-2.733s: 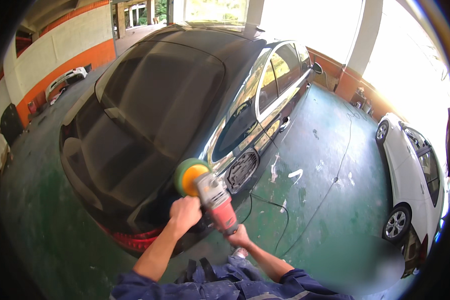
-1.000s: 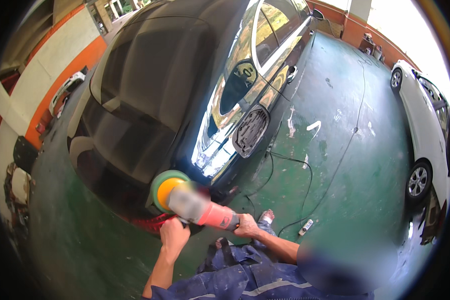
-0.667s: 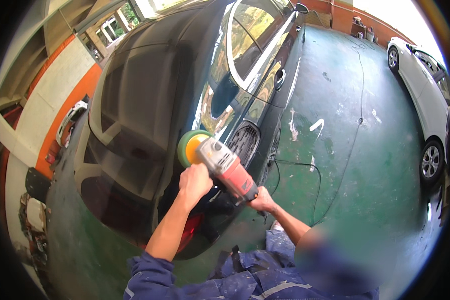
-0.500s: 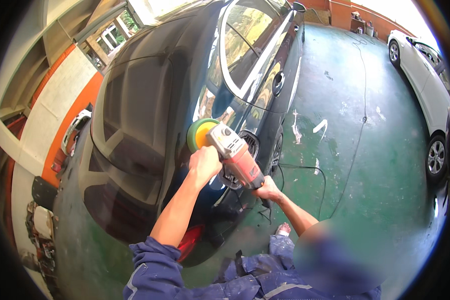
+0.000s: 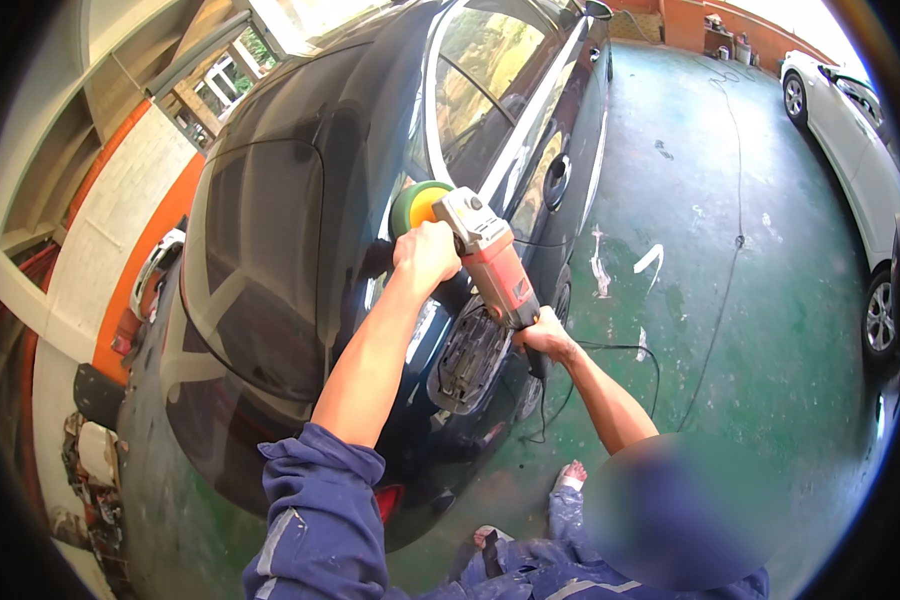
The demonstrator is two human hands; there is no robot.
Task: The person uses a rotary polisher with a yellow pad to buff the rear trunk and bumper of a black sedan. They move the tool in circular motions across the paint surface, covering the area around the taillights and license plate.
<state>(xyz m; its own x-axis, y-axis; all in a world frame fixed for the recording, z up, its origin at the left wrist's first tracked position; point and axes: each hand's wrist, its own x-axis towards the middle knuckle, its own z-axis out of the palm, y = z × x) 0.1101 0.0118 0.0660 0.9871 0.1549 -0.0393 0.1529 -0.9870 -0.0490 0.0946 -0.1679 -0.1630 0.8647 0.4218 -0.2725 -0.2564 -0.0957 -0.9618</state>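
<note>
Both my hands hold a red and grey power polisher (image 5: pixel 502 270) over the rear side of a dark car (image 5: pixel 375 190). My left hand (image 5: pixel 428 256) is closed near its front end, just behind the pad; the grip itself is hidden under the fingers. My right hand (image 5: pixel 547 336) wraps the rear end, by the cord. The round green and yellow polishing pad (image 5: pixel 417 208) sits against the panel below the rear side window (image 5: pixel 485 75); whether it spins cannot be told. An uncovered dark oval recess (image 5: pixel 467 362) in the car's side lies below the tool.
A black cord (image 5: pixel 610 346) loops over the green floor (image 5: pixel 710 385) at my right, and a thin cable (image 5: pixel 739 205) runs farther off. A white car (image 5: pixel 850 150) stands at the far right. Car parts (image 5: pixel 98 455) lie along the left wall. My foot (image 5: pixel 571 474) is beside the car.
The polisher and both hands have moved forward along the car, away from me and slightly right. More of the oval recess now shows. Both hands keep their hold.
</note>
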